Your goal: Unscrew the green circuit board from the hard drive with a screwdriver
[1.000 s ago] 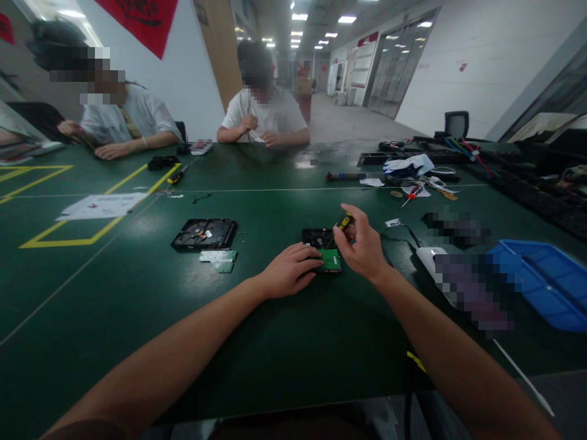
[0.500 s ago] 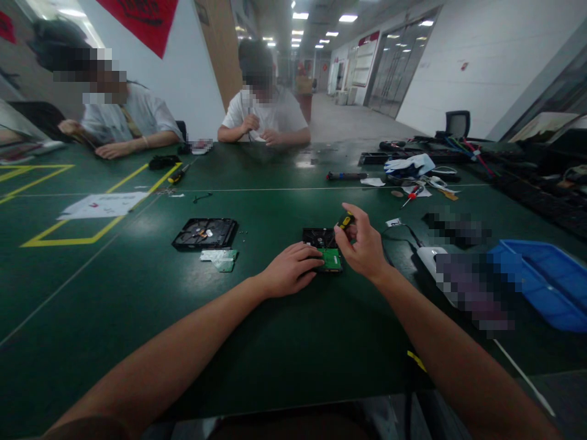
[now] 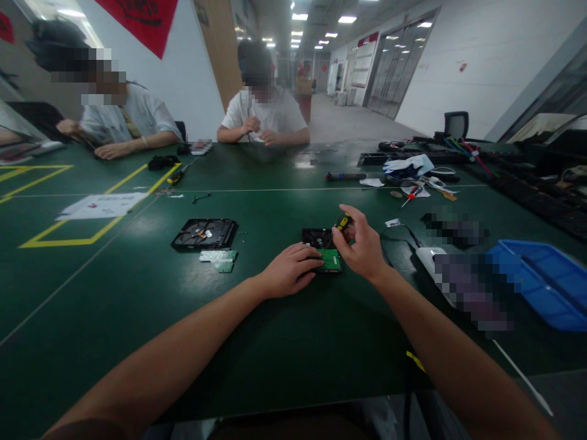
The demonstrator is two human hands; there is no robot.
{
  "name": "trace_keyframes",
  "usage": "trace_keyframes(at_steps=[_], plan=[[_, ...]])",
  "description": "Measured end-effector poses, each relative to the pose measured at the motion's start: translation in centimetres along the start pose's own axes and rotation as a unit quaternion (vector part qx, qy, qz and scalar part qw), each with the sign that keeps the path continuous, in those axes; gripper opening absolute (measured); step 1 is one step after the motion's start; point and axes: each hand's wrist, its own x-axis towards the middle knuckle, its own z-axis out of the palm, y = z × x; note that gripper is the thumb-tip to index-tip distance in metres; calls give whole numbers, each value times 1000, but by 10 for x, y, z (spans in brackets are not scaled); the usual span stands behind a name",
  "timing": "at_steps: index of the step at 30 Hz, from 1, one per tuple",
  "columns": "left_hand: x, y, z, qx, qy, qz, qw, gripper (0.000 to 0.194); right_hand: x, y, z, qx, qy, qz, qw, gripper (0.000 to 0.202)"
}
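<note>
A hard drive (image 3: 316,236) lies on the green table in front of me, its green circuit board (image 3: 331,260) facing up at the near end. My left hand (image 3: 290,269) grips the drive from the left, fingers bent over the edge of the board. In my right hand (image 3: 360,244) is a screwdriver (image 3: 343,221) with a yellow and black handle, pinched between thumb and fingers above the drive. Its tip is too small to make out. To the left lie another black hard drive (image 3: 204,234) and a loose circuit board (image 3: 220,259), with several tiny screws beside them.
A blue tray (image 3: 545,281) and a white device (image 3: 431,260) with a cable are on the right. Gloves (image 3: 408,165), a red screwdriver (image 3: 413,192) and a dark pen-like tool (image 3: 345,176) lie farther back. Two people sit across the table. A paper sheet (image 3: 103,206) lies left.
My right hand and the screwdriver have shifted very slightly left, with the handle a little more upright. My left hand stays on the hard drive.
</note>
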Motion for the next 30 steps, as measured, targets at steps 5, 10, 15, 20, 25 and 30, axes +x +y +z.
trace_keyframes(at_steps=[5, 10, 15, 20, 25, 30], plan=[[-1, 0, -1, 3, -7, -5, 1000, 37, 0, -1, -1, 15, -17, 6, 1000, 58], [-1, 0, 0, 0, -2, -3, 1000, 37, 1, -2, -2, 22, -20, 3, 1000, 57], [-1, -1, 1, 5, -10, -5, 1000, 37, 1, -2, -2, 21, -17, 1, 1000, 55], [0, 0, 0, 2, -2, -5, 1000, 37, 0, -3, -1, 24, -21, -1, 999, 54], [-1, 0, 0, 4, -4, -4, 1000, 36, 1, -3, -3, 31, -34, 5, 999, 53], [-2, -1, 1, 4, -10, -8, 1000, 38, 3, -4, -5, 28, -29, -9, 999, 49]])
